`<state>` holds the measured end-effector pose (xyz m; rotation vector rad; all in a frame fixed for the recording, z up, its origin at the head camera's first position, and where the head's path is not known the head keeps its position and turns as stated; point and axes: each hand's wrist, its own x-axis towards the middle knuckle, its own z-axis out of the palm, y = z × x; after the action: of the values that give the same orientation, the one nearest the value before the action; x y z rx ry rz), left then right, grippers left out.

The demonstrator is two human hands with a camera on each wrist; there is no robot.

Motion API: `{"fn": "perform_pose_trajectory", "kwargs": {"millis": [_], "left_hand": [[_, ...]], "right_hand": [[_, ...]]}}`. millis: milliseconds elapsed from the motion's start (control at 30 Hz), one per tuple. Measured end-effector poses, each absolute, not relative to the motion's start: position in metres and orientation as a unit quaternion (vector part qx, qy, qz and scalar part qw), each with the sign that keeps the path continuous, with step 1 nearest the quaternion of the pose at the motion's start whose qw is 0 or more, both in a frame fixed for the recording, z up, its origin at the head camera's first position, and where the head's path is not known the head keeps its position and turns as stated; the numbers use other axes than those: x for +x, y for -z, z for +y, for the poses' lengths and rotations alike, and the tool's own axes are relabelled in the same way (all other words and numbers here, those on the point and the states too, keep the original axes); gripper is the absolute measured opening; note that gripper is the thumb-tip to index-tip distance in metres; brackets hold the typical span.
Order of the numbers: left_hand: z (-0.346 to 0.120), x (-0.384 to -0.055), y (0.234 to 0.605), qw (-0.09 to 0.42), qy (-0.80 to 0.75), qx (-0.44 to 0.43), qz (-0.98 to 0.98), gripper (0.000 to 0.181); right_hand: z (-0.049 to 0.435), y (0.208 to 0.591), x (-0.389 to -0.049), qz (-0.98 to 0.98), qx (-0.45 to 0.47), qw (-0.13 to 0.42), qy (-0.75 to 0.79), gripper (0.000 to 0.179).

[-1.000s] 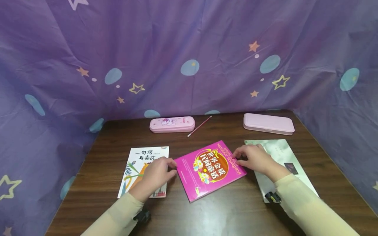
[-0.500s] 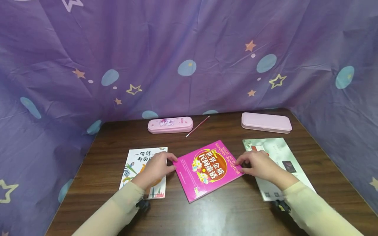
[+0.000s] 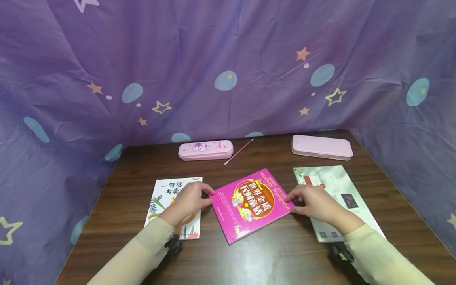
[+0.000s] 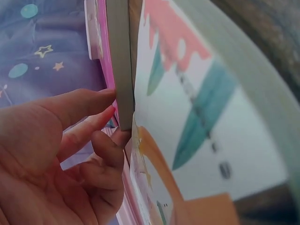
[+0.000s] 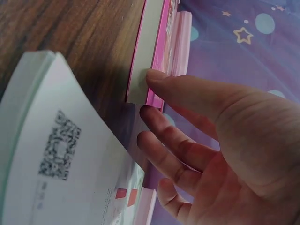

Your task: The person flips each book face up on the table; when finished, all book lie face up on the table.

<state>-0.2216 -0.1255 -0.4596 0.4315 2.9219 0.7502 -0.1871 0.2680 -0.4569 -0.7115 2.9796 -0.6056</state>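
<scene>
A pink storybook (image 3: 246, 206) lies aslant in the middle of the table, front cover up. My left hand (image 3: 187, 202) holds its left corner between thumb and fingers, above a white picture book (image 3: 190, 233). At the opposite side my right hand (image 3: 317, 202) grips the right corner, thumb on the edge, partly over a pale green book (image 3: 338, 182). In the left wrist view the thumb meets the pink book's page edge (image 4: 120, 61), with other fingers bent by the corner. The right wrist view has the thumb against the book's edge (image 5: 143, 70) and fingertips near its corner.
Behind the books lie a pink pencil case (image 3: 206, 150) with a rabbit picture, a thin red pencil (image 3: 239, 152) and a plain pink pencil case (image 3: 322, 147). A purple patterned cloth (image 3: 228, 51) hangs behind and beside the brown table (image 3: 249, 265).
My right hand has slid nearer along the pink storybook's right edge to its corner. The left hand stays at the left corner. The storybook has hardly moved; the head view has shifted slightly.
</scene>
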Motion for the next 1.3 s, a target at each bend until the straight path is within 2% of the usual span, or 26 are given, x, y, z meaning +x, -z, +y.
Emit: {"fn": "perform_pose_trajectory", "kwargs": {"millis": [300,700,933,1300], "left_hand": [[-0.131,-0.221,0.459,0.07,-0.259,0.155,0.951,0.023],[-0.137,-0.214,0.458,0.107,-0.28,0.188,0.935,0.012],[-0.14,-0.206,0.455,0.159,-0.295,0.218,0.917,0.016],[-0.137,-0.193,0.456,0.188,-0.319,0.278,0.886,0.024]], "right_hand": [[0.267,0.457,-0.189,0.954,-0.232,-0.004,0.188,0.025],[0.271,0.459,-0.205,0.948,-0.24,0.002,0.208,0.019],[0.27,0.458,-0.222,0.944,-0.245,0.02,0.221,0.019],[0.265,0.458,-0.241,0.942,-0.241,0.012,0.234,0.019]]}}
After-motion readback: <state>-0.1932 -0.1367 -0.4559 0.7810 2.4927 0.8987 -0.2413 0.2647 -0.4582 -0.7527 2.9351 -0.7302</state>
